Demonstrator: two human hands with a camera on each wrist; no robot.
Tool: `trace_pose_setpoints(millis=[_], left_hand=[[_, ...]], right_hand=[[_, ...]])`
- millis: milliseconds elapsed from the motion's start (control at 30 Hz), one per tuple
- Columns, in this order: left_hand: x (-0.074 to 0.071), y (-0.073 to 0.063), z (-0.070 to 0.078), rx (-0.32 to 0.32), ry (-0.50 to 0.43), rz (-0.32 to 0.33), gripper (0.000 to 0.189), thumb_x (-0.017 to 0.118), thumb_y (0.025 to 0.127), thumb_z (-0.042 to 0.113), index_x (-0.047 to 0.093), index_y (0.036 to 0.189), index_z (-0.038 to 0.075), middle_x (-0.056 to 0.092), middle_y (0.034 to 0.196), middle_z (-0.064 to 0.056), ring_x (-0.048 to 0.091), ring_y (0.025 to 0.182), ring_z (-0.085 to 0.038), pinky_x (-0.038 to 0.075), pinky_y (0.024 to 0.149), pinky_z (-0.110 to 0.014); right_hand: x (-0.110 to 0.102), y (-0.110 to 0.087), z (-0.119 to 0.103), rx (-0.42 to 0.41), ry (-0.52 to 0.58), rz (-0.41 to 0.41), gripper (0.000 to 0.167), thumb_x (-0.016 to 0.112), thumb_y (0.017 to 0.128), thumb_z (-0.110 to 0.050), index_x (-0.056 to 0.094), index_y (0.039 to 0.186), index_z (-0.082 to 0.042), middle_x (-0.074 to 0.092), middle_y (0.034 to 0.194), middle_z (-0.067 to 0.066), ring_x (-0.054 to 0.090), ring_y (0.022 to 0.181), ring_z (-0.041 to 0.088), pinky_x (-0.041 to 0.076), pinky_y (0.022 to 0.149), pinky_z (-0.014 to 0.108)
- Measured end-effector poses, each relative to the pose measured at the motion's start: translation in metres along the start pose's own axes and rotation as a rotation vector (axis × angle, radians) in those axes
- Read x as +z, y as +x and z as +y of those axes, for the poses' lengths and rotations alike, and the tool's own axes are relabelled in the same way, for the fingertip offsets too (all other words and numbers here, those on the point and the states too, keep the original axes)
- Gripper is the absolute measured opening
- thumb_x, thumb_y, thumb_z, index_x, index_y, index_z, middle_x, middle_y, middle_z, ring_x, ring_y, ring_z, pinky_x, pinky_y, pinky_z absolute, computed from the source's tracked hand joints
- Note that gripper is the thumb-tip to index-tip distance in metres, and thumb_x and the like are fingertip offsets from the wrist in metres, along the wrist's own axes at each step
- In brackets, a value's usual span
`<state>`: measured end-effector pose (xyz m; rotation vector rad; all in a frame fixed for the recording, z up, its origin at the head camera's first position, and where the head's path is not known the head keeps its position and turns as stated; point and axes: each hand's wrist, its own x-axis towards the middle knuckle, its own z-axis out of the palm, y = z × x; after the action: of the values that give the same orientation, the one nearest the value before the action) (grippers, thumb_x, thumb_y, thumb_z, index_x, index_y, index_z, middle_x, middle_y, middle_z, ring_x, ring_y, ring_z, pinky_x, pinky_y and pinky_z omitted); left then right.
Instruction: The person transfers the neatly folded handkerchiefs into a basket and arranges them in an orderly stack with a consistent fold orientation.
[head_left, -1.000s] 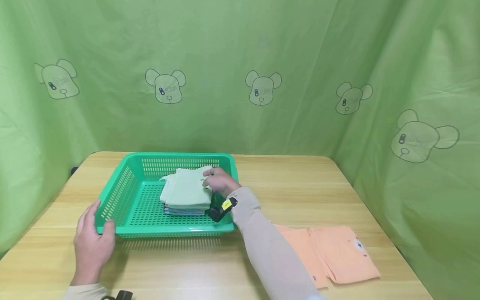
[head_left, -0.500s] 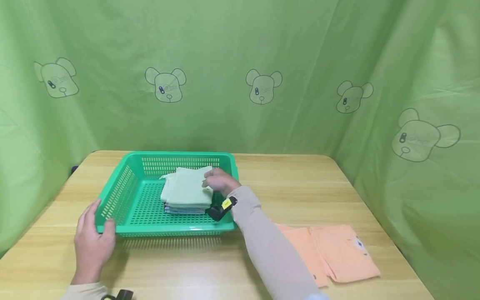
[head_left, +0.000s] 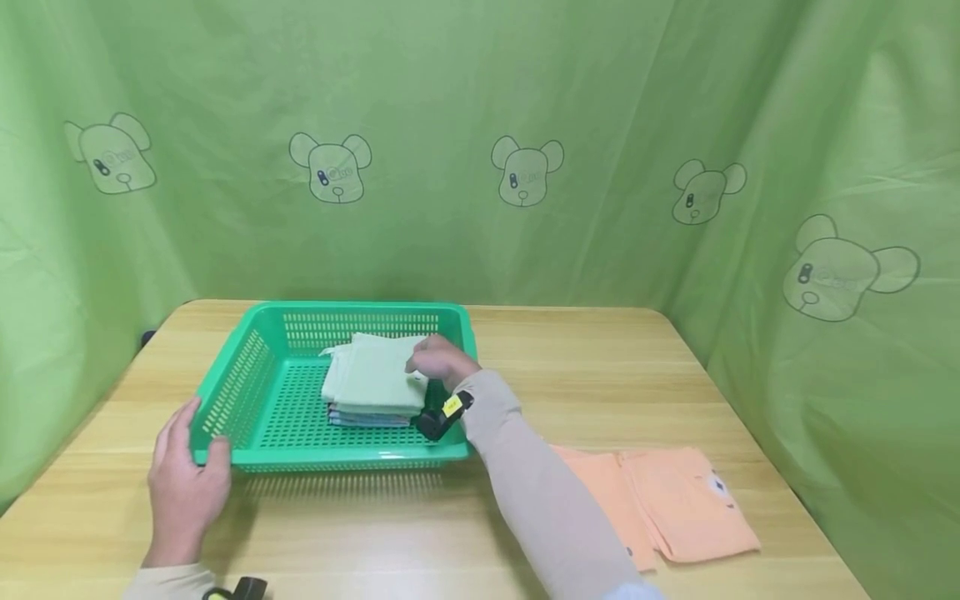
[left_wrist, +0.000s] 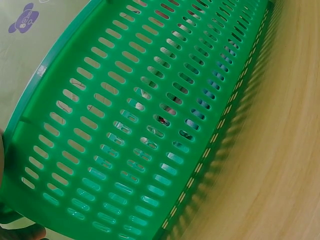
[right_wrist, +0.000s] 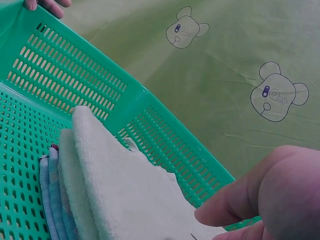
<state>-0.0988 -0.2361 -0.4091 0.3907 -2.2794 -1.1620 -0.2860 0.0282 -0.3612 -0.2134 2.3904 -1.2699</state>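
Observation:
A green plastic basket (head_left: 345, 457) stands at the left of the table. My left hand (head_left: 187, 492) grips its near left corner, thumb over the front rim and fingers along the left side. Inside lies a stack of folded cloths: pale green towels (head_left: 375, 371) over blue ones (head_left: 369, 420). My right hand (head_left: 444, 362) reaches over the right rim and touches the top towel near its right edge. In the right wrist view its thumb (right_wrist: 220, 207) lies extended at that towel's edge. The left wrist view shows mostly the slotted basket wall (left_wrist: 120, 90).
Two folded orange towels (head_left: 690, 508) lie on the wooden table (head_left: 352, 542) at the right, one partly behind my right sleeve (head_left: 540, 500). A green curtain (head_left: 435, 75) with bear-head prints surrounds the back and sides.
The top pale green towel has slid slightly right, and its raised far right corner is lower under my right hand. My left hand stays on the basket corner.

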Motion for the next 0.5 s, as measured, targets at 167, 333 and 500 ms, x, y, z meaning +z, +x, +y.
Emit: trace_pose_setpoints(millis=[167,333,500], left_hand=[[-0.0005,0.0021,-0.0008,0.001,-0.002,0.001,0.059,0.047,0.093,0.01,0.033,0.15,0.007,0.03,0.152,-0.021,0.028,0.135,-0.05,0.018,0.107,-0.071],[0.0001,0.001,-0.0028,0.016,0.0,-0.001,0.058,0.047,0.094,0.01,0.033,0.15,0.006,0.03,0.152,-0.022,0.027,0.135,-0.05,0.017,0.106,-0.072],[0.0008,-0.0002,-0.0034,0.022,-0.001,-0.001,0.058,0.048,0.094,0.01,0.033,0.15,0.007,0.031,0.152,-0.022,0.028,0.135,-0.05,0.019,0.106,-0.071]], right_hand=[[-0.0006,0.0011,-0.0027,-0.014,0.007,0.028,0.038,0.063,0.083,-0.005,0.057,0.117,0.01,0.056,0.122,0.021,0.052,0.112,0.032,0.045,0.098,0.046],[0.0,-0.0007,-0.0042,-0.017,0.067,0.081,0.053,0.062,0.083,-0.004,0.048,0.133,0.008,0.048,0.138,0.021,0.047,0.124,0.035,0.041,0.105,0.047],[-0.0033,-0.0057,-0.0048,-0.051,0.187,0.129,0.058,0.06,0.086,-0.003,0.044,0.141,0.001,0.041,0.147,0.017,0.035,0.136,0.034,0.03,0.112,0.049]])
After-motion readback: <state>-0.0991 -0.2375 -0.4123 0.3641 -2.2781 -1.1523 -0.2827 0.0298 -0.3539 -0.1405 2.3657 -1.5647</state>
